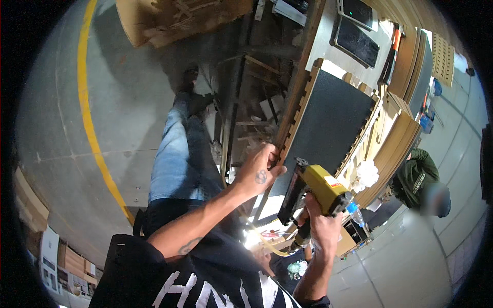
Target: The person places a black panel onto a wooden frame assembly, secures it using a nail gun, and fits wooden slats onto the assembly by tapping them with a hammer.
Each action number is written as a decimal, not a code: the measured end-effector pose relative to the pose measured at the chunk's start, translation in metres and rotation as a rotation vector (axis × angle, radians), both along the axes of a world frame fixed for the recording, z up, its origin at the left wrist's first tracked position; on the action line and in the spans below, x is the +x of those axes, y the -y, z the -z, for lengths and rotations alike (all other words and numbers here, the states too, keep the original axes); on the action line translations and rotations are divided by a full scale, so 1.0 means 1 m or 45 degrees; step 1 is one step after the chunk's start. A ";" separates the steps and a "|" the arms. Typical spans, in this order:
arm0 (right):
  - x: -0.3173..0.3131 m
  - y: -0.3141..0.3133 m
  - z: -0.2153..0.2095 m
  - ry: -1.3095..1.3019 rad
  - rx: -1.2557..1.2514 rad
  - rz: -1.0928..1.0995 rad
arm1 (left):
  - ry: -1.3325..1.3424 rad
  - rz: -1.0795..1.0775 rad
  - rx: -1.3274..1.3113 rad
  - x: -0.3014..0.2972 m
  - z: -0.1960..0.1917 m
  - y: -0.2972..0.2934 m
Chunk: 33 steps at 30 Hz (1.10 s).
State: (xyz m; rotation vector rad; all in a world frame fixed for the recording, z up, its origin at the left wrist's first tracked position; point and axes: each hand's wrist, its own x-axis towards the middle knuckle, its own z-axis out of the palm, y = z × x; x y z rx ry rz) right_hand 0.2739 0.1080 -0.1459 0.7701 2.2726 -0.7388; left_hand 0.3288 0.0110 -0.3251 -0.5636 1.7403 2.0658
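Observation:
A yellow and black nail gun is gripped in my right hand, its nose lying over the near end of a dark flat panel. Pale wooden strips with notched edges run along the panel's long sides. My left hand closes its fingers on the panel's left edge, close to the nail gun's nose. Those fingertips are partly hidden behind the edge. From the nail gun's handle a yellow air hose trails down past my body.
Beyond the panel lie a black tablet-like device and an orange and black tool. Stacked boards and crumpled white material sit to the right. A co-worker is farther right. A cardboard box stands on the floor at far left.

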 end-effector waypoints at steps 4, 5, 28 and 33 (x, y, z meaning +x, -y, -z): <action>0.003 0.000 0.008 0.056 0.061 -0.043 | -0.007 -0.009 -0.007 0.000 0.001 -0.006; 0.004 0.000 0.010 0.051 0.045 -0.010 | 0.009 -0.009 0.034 -0.001 0.002 -0.007; 0.040 -0.019 0.010 0.011 -0.023 0.047 | 0.040 0.033 0.021 0.030 -0.004 -0.018; 0.043 -0.022 0.013 -0.006 -0.029 0.025 | 0.003 -0.007 -0.016 0.030 -0.003 -0.020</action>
